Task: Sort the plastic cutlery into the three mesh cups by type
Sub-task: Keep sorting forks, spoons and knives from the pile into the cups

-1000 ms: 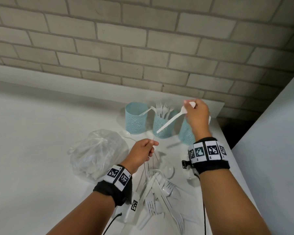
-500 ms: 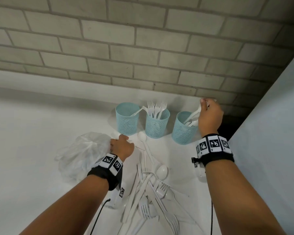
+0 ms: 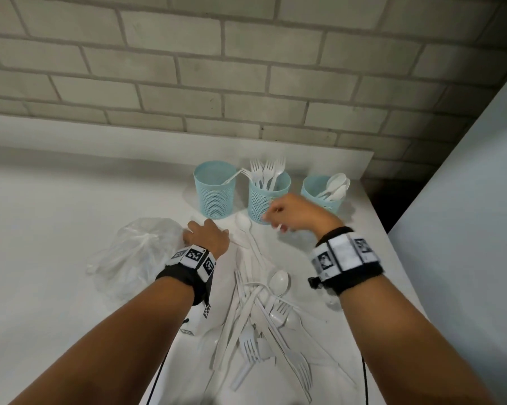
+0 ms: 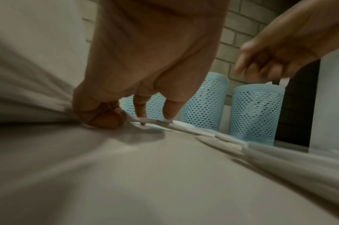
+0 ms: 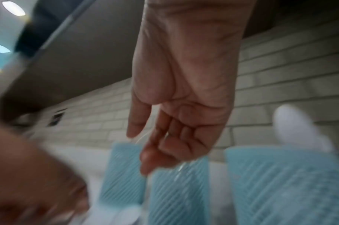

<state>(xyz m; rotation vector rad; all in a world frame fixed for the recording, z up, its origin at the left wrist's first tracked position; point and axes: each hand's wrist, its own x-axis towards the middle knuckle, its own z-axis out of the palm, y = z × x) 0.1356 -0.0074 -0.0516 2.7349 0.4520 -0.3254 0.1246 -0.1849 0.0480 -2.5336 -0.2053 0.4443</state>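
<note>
Nearest, loose cutlery lies heaped on the table: light, stiff, slippery, best pinched mid-handle. Farther, the left hand pinches a spoon's handle flat against the table. The right hand, empty and relaxed, has left the right cup, its spoon dropped in.

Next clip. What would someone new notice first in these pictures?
Three blue mesh cups stand in a row near the brick wall: the middle cup bristles with forks, the right cup holds spoons. Nearer the person, a tangled pile of white cutlery lies on the white table, with the left hand down beside a clear plastic bag.
</note>
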